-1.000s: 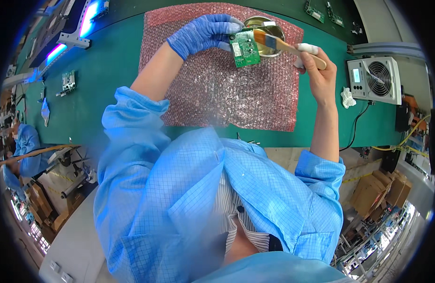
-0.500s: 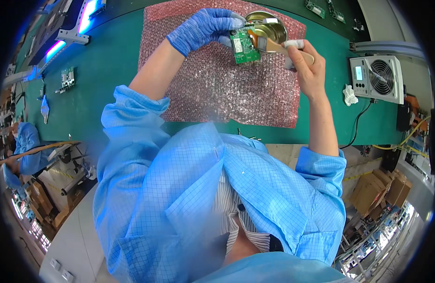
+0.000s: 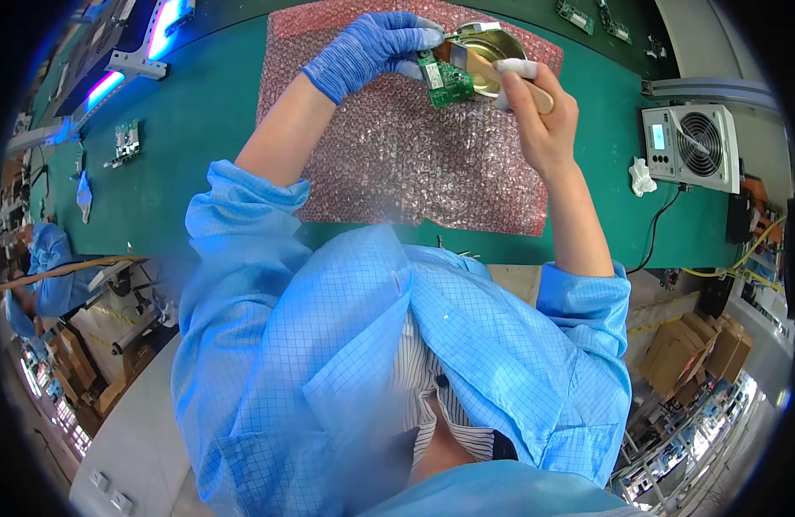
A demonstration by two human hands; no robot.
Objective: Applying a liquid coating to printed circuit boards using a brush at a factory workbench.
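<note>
My left hand [image 3: 376, 53], in a blue knitted glove, is closed on the edge of a green circuit board [image 3: 447, 84]. The board is held tilted above the bubble wrap. In my right hand [image 3: 540, 112], bare with white finger covers, is a flat brush [image 3: 503, 79], gripped by its wooden handle. The bristles lie against the upper part of the board, partly hidden by the ferrule. Just behind the board and brush sits a round gold-coloured metal tin [image 3: 511, 50], with a small white-ended piece across it.
Pink bubble wrap [image 3: 397, 172] covers the middle of the green bench [image 3: 204, 116]. A white fan unit [image 3: 692, 145] stands at right beside crumpled white tissue [image 3: 641, 176]. Another circuit board [image 3: 126, 142] lies at left, near a light fixture [image 3: 132, 65]. A person in blue [image 3: 53, 263] sits at far left.
My right hand and the brush have shifted left and slightly up, with the bristles now higher on the board. The board has tilted a little in my left hand.
</note>
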